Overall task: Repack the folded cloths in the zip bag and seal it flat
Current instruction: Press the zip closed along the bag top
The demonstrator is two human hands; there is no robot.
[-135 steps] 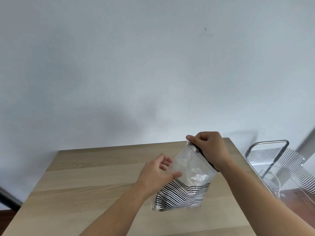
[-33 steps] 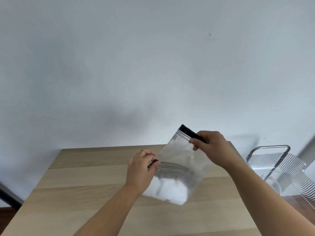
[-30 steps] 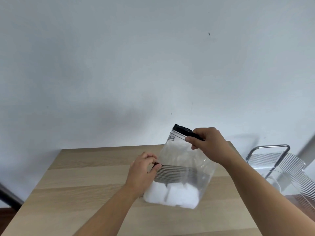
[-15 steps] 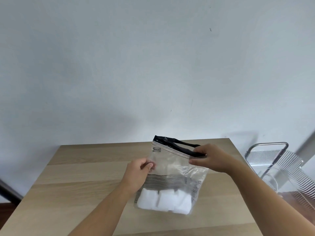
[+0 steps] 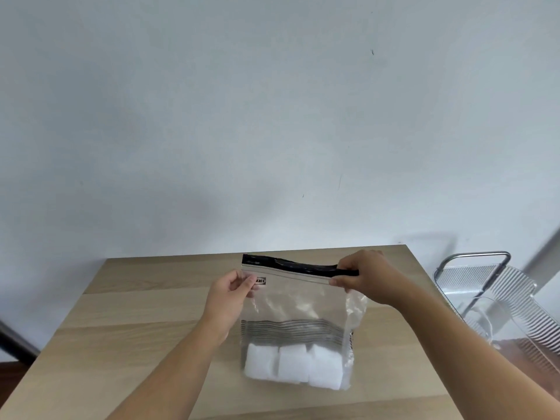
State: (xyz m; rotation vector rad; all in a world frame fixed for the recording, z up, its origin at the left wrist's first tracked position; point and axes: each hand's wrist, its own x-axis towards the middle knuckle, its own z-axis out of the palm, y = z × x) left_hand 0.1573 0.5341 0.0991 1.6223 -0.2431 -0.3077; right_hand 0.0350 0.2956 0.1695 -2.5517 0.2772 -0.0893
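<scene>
Zip bag (image 5: 298, 301): folded cloths (image 5: 292, 367) sitting packed below both hands. Left hand (image 5: 231, 294), right hand (image 5: 365, 277) pinching the black zip strip (image 5: 291, 266), gaping between them; sealing, flattening pending.

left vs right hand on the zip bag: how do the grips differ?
The left hand pinches the zip bag at its left edge, just below the black zip strip; the right hand pinches the strip itself at the right corner. The left hand sits slightly lower and nearer the camera than the right. Both hold the bag's top up while the folded cloths sit at the bottom.
</scene>
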